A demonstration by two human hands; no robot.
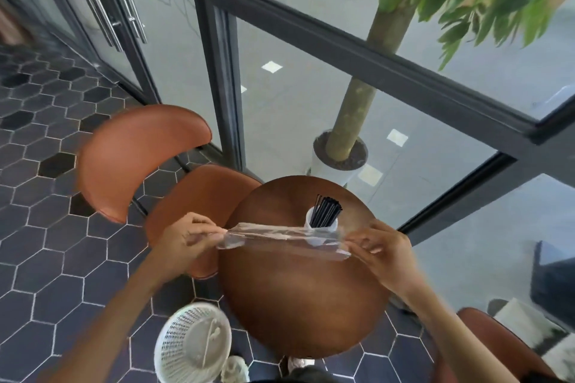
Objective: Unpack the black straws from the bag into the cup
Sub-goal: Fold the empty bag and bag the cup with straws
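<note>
A bundle of black straws (326, 211) stands upright in a white cup (311, 217) at the far side of the round wooden table (298, 295). In front of the cup, a clear plastic bag (280, 238) is stretched sideways above the table. My left hand (189, 236) pinches its left end and my right hand (382, 250) pinches its right end. No straws show inside the bag.
A white mesh waste basket (193, 342) stands on the hexagon-tiled floor at the table's near left. A brown chair (149, 158) sits left of the table, another brown seat (497, 348) at bottom right. A potted tree (342, 146) and glass walls lie behind.
</note>
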